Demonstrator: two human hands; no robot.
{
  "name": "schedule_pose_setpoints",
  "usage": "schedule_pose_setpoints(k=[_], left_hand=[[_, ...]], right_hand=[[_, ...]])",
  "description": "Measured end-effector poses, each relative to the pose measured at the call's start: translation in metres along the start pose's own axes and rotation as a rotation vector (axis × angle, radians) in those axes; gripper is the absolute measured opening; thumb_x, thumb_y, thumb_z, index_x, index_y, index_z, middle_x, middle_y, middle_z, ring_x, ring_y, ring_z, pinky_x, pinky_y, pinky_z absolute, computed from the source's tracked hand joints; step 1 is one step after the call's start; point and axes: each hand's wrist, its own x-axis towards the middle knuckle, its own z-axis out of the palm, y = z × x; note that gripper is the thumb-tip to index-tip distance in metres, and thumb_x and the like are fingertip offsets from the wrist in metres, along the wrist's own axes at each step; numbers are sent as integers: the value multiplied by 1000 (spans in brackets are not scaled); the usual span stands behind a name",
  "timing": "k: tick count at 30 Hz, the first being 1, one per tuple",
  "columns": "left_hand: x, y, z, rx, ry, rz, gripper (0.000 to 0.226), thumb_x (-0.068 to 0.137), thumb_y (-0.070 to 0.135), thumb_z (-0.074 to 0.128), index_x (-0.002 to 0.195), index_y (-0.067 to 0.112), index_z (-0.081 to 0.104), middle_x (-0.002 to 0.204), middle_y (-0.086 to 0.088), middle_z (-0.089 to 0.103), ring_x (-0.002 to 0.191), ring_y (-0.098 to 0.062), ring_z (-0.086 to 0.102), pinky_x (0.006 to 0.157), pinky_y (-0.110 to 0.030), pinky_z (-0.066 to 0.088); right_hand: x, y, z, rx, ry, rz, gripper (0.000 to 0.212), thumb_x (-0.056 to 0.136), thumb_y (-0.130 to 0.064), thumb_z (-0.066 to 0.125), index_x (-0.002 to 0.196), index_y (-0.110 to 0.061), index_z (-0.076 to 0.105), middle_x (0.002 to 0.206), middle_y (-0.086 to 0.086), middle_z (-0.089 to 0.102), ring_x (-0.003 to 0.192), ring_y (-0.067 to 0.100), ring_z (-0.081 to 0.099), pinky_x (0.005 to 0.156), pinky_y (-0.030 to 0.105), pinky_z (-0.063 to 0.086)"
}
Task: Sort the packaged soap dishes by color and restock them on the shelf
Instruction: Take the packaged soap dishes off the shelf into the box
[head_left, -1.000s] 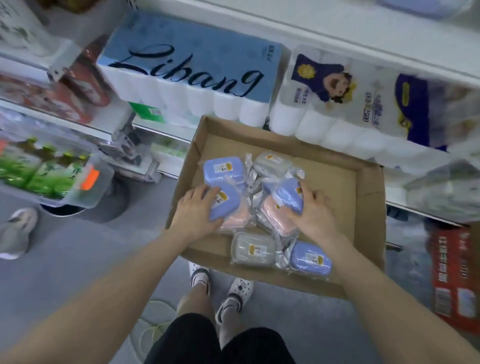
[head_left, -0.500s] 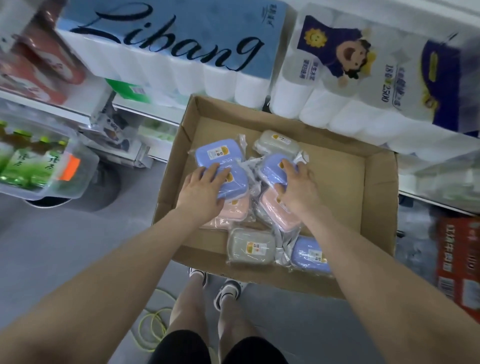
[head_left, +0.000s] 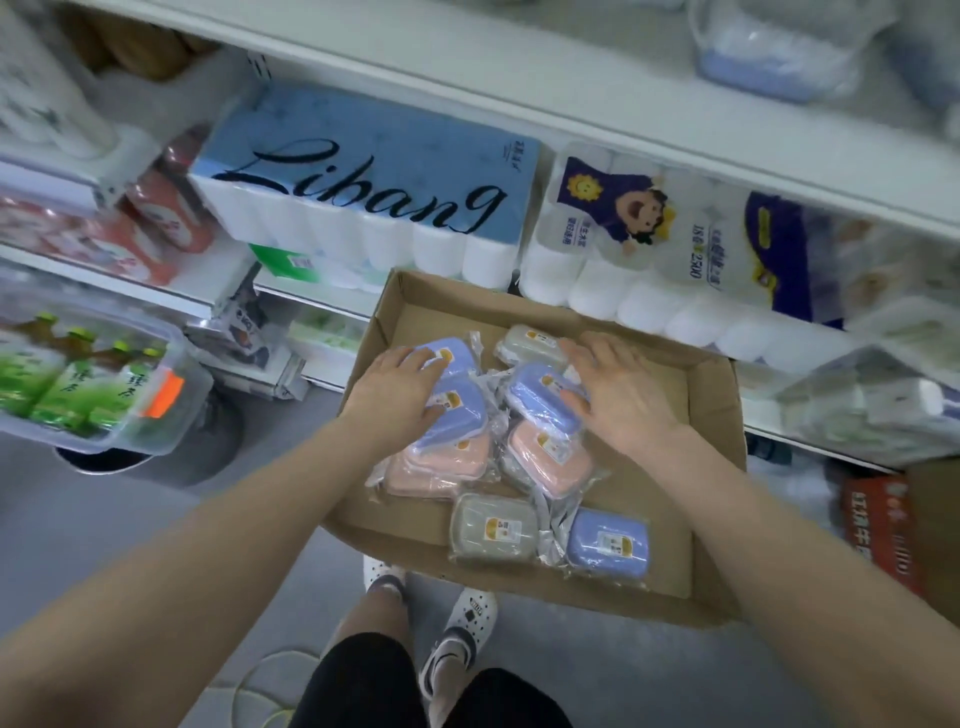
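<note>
Far left of the hands, a clear tub of green bottles juts out over the floor. The left hand lies flat with loose fingers on two stacked blue soap dishes in the cardboard box. Just below that hand sits a pink soap dish. The right hand rests open on another blue dish, gripping nothing; the two hands are apart. Nearer the person than the right hand lie a grey dish and a blue one. Beyond both hands, toilet-roll packs fill the shelf.
</note>
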Motion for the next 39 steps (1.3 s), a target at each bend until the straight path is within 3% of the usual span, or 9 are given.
schedule_pose_setpoints(k=[3,9,14,22,28,34,39], left_hand=[[1,-10,-39,20,171,53,58,67,26,83,118,6,64,116,-17,64,108,-39,61,95,-46,49],[17,-46,-147,139,470,129,49,75,24,79,119,7,65,114,-14,66,103,-36,62,89,-43,51],[50,-98,-216,123,602,148,47,76,20,77,120,5,64,116,-16,65,104,-38,61,87,-43,52],[125,-177,-287,96,585,158,55,85,25,70,135,7,52,135,-16,52,122,-38,49,89,-49,48],[191,-234,-307,124,482,125,66,91,33,63,145,6,38,148,-22,37,135,-40,35,108,-48,34],[250,-262,-312,74,392,76,72,93,40,56,151,13,24,159,-14,19,146,-30,16,116,-37,21],[272,-266,-310,20,422,111,69,93,38,54,148,4,30,152,-19,31,141,-36,26,113,-42,24]], right_hand=[[9,3,-44,-64,161,-103,55,83,-30,71,132,-8,56,125,19,59,114,40,57,94,48,47],[53,-4,-149,-162,456,-212,46,91,-29,64,131,-8,56,123,15,60,110,36,56,89,46,47],[111,-27,-218,-220,607,-206,44,94,-30,59,131,-8,56,122,15,60,108,36,55,87,47,47],[219,-57,-251,-73,476,127,60,94,-42,54,145,-13,42,143,17,46,122,39,49,92,47,45],[289,-64,-247,27,258,372,66,92,-59,46,146,-22,37,150,11,36,133,34,41,102,44,41],[306,-69,-225,-58,409,388,43,92,-30,55,131,-11,53,125,15,60,107,33,59,90,43,48],[293,-79,-238,119,481,424,35,97,-31,49,126,-11,51,100,14,64,82,33,62,66,35,42]])
